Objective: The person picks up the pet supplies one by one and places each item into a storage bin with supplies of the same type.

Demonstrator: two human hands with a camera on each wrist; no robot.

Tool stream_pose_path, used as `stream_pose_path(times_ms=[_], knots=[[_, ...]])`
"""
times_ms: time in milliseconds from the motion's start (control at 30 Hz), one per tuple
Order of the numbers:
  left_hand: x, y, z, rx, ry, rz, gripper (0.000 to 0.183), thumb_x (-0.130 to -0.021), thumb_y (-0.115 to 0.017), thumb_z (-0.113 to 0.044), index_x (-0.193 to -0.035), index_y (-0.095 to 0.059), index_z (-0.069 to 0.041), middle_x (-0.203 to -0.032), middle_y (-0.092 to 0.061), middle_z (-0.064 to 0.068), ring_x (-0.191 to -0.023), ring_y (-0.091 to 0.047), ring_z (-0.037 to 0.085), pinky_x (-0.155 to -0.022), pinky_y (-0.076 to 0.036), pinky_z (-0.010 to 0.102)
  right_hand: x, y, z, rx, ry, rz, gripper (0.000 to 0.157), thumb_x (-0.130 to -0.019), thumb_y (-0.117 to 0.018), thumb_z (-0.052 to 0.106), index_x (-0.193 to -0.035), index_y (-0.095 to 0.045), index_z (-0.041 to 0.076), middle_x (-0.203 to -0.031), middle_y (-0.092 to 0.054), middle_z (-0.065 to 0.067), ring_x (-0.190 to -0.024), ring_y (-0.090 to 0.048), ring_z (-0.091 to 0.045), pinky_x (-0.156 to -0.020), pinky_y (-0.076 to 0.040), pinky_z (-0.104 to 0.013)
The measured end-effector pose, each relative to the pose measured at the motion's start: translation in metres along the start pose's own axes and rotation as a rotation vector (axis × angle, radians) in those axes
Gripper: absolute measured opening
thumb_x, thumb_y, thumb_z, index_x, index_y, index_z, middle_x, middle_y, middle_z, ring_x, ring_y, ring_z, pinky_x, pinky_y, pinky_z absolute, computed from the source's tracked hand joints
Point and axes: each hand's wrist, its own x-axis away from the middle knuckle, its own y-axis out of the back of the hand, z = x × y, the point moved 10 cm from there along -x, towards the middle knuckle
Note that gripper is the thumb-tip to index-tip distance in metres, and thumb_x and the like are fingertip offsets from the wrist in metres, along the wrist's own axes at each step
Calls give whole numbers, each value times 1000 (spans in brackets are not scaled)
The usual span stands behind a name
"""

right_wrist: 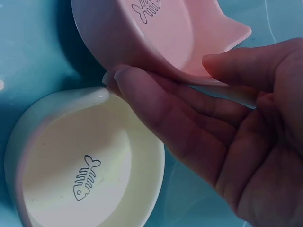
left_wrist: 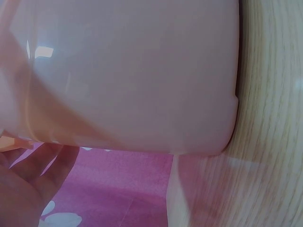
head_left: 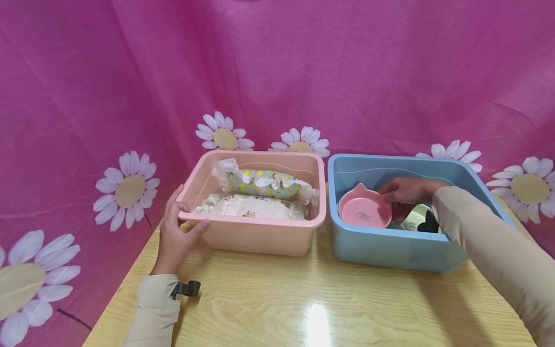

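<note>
In the head view my left hand (head_left: 178,236) holds the front left corner of a pink plastic tub (head_left: 256,238), thumb along the front rim. In the left wrist view its fingers (left_wrist: 57,172) lie against the tub's outer wall. Inside a blue tub (head_left: 390,250), my right hand (head_left: 407,191) pinches the rim of a pink cat-eared bowl (head_left: 362,207), thumb inside and fingers outside. The bowl tilts, with a fishbone print on its floor. Just below it lies a cream bowl (right_wrist: 80,161) with the same print, partly hidden by my hand in the head view.
Two soft packs fill part of the pink tub: a teal one with yellow prints (head_left: 264,183) and a white one (head_left: 256,206). Both tubs stand on a wooden table (head_left: 269,294), before a magenta daisy curtain (head_left: 347,72). A black strap end (head_left: 191,288) hangs at my left wrist.
</note>
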Motion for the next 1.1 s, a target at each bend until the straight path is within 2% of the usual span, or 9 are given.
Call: stream_pose_path(times_ms=[167, 333, 567, 767, 1100], knots=[[1, 0, -2, -4, 5, -3, 44, -69, -76, -17, -89, -40, -3, -144, -30, 1, -126, -31, 16, -88, -35, 10, -1, -3, -1, -10, -7, 32, 48, -91, -47, 10, -135, -32, -4, -86, -64, -23, -70, -64, -29, -67, -54, -42], [1, 0, -2, -8, 23, -6, 44, -69, -76, -17, -90, -40, -3, -144, -30, 0, -126, -31, 15, -91, -35, 15, -2, -7, 0, -6, 0, 60, 46, -91, -47, 9, -134, -34, -3, -86, -64, -25, -69, -64, -27, -67, -54, -41], [-3, -3, 33, -16, 10, -9, 46, -66, -79, -24, -90, -42, -11, -143, -28, -14, -125, -31, 9, -91, -39, 19, -1, -5, 3, 31, 17, 35, 46, -91, -50, 12, -133, -38, -1, -86, -65, -22, -72, -64, -28, -68, -54, -41], [-3, -2, 31, -20, 9, -8, 46, -66, -79, -26, -90, -42, -12, -143, -28, -14, -125, -32, 9, -92, -40, 23, -1, 3, 4, 68, 30, -17, 44, -89, -53, 12, -127, -43, -6, -89, -66, -20, -74, -65, -26, -69, -54, -39], [-4, -2, 31, -15, -1, -10, 46, -66, -79, -25, -89, -41, -12, -143, -29, -13, -126, -31, 8, -92, -37, 14, -1, 12, 7, 90, 64, -81, 35, -86, -58, 10, -116, -54, -8, -90, -67, -19, -77, -65, -27, -70, -54, -38]])
